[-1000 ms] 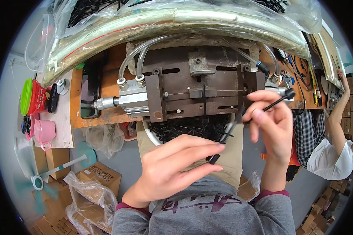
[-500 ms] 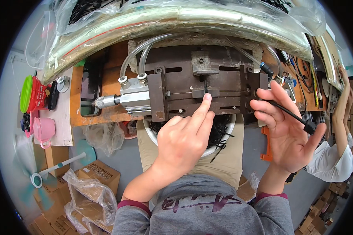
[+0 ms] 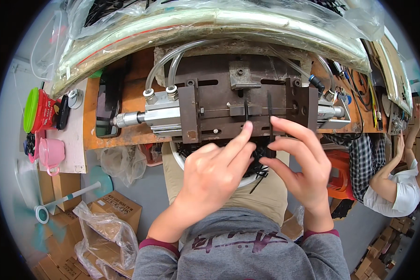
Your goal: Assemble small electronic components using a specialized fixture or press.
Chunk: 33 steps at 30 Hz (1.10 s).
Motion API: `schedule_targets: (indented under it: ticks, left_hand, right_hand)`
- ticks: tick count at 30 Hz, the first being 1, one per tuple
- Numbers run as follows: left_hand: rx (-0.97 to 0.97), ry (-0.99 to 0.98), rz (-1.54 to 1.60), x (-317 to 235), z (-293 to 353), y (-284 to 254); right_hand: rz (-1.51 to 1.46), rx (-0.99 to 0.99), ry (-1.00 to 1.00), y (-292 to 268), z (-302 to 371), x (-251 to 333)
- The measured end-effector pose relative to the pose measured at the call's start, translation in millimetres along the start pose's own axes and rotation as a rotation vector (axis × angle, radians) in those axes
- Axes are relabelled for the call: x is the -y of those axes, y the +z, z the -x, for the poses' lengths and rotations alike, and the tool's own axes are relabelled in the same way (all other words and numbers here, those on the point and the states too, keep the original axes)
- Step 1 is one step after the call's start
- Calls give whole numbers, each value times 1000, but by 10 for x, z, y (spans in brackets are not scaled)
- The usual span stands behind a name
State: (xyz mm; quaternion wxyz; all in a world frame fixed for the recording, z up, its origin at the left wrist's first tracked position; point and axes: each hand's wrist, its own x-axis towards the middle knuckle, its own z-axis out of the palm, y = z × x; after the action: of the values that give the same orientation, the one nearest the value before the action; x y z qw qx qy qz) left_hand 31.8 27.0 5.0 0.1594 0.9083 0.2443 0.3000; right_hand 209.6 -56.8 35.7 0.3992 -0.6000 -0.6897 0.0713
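My left hand [image 3: 214, 172] reaches to the middle of a dark metal clamping fixture [image 3: 214, 93], its index finger stretched out and the other fingers curled. Its fingertip rests at the lower end of a thin black rod [image 3: 246, 108], which crosses a small grey block [image 3: 237, 110]; the thumb is hidden. To its right, my right hand [image 3: 305, 163] pinches a second thin black piece [image 3: 270, 112] with a thicker lower end, held upright and slightly blurred. A steel bracket [image 3: 240, 74] stands behind the block.
Air cylinders [image 3: 163, 114] with clear hoses [image 3: 158, 65] flank the fixture. A white bowl [image 3: 251, 180] of black parts sits below the bench edge. Left are a phone-like black slab [image 3: 108, 107] and pink cup [image 3: 51, 153]; another person [image 3: 396, 191] is at far right.
My right hand has swung left toward my left hand, and its black piece has turned from slanting to upright. My left hand has barely moved.
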Motion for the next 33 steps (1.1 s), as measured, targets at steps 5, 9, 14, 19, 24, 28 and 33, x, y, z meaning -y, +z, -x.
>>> schedule_targets:
  ticks: [5,9,14,19,24,28,33]
  left_hand:
    - [325,17,215,-40,230,-190]
    - [383,-7,306,-31,397,-79]
    - [415,-34,318,23,446,-30]
    - [393,-31,319,13,418,-18]
    - [366,4,305,37,508,36]
    - [377,19,322,-4,593,82]
    - [372,44,331,-26,667,166]
  right_hand:
    - [177,76,-77,277,38,-78]
    - [342,65,-81,423,-1,-22]
    - [425,86,-153,378,-74,-29]
    - [420,165,-124,279,-139,48]
    - [183,-23,-197,-68,-800,11]
    - [217,-255,-286,-326,-1728,-117]
    - [447,149,-27,-341,-2573,-150]
